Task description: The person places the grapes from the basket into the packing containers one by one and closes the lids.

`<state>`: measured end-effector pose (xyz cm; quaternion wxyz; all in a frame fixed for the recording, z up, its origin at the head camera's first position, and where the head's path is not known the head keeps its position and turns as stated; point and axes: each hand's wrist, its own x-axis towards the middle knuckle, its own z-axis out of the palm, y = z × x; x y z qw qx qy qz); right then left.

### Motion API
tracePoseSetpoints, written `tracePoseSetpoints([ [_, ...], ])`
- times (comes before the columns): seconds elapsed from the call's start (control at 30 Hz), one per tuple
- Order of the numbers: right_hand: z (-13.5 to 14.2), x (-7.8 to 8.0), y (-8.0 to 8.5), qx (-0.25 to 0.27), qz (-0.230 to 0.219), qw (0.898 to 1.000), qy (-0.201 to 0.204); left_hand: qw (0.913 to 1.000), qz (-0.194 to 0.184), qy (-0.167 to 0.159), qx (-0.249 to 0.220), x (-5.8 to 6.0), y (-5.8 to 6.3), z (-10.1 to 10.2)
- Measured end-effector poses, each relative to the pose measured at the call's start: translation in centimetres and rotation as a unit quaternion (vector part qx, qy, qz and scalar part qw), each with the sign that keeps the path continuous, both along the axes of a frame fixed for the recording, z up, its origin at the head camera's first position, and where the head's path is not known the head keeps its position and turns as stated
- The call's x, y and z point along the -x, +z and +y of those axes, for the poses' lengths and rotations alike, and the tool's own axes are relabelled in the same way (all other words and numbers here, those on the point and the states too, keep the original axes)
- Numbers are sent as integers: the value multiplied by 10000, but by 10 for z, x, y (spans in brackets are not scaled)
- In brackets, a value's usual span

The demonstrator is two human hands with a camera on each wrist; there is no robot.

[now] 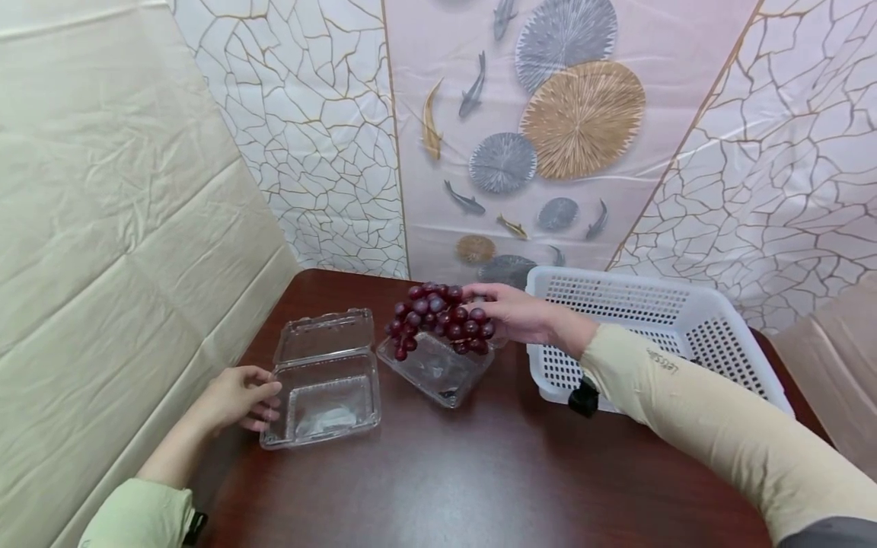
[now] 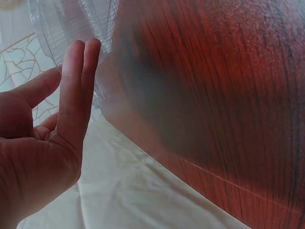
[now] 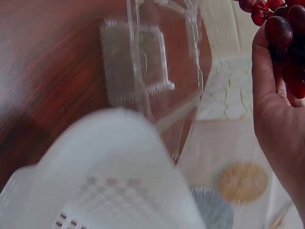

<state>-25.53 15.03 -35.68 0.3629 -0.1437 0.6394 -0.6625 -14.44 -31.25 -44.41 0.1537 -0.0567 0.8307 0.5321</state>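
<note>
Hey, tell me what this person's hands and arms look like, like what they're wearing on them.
Both the left hand and right hand are ungloved. The right sleeve is cream, with small dark lettering near the cuff and dark grey fabric higher up. The left sleeve looks pale, slightly greenish. A small black piece shows at each cuff.

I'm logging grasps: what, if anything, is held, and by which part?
The right hand holds the grape bunch by its right end in the head view; the left hand shows no clear grip.
</note>
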Motion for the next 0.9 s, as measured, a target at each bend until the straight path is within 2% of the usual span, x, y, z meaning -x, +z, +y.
tracePoseSetpoints([
  [0.2,-36,0,-6,-323,195,9986,365,10000,-24,12,-39,0,0,-1],
  [0.47,-83,1,-16,-813,472,9913,921,10000,-18,12,-57,0,0,-2],
  [0.6,-107,2,-23,-1092,454,9861,1168,10000,-25,2,-61,1,0,-2],
  [0.7,-123,1,-27,-1081,371,9851,1287,10000,-38,-22,-53,2,-1,-3],
  [0.77,-133,1,-29,-1166,634,9810,1414,10000,-42,-40,-40,3,-2,-4],
  [0.9,-149,3,-31,-1538,1380,9637,1690,10000,-1,-82,-28,5,-3,-5],
])
